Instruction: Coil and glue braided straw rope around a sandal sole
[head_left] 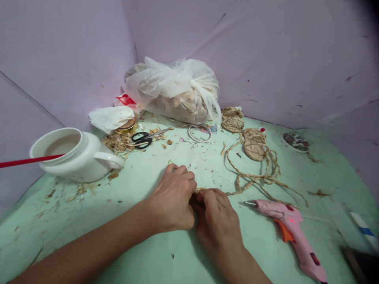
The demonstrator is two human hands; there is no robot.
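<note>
Side by side over the middle of the table, my left hand (174, 199) and my right hand (217, 213) are both closed. A braided straw-coloured rope (237, 192) runs out from between them toward the right. My right fingers pinch it, and my left fingers curl round its end, which is mostly hidden. The rest of the rope lies in loose loops beside several flat coiled rope pieces (255, 149). Right of my right hand lies a pink glue gun (286, 217), its nozzle pointing left and a small red light showing.
A white pitcher (89, 157) with a red stick in it lies tilted at the left. Black-handled scissors (143, 139) rest among plant scraps. Behind are a tied plastic bag (177, 88), a white ring (199, 134) and a round dish (295, 142). Purple walls border the table.
</note>
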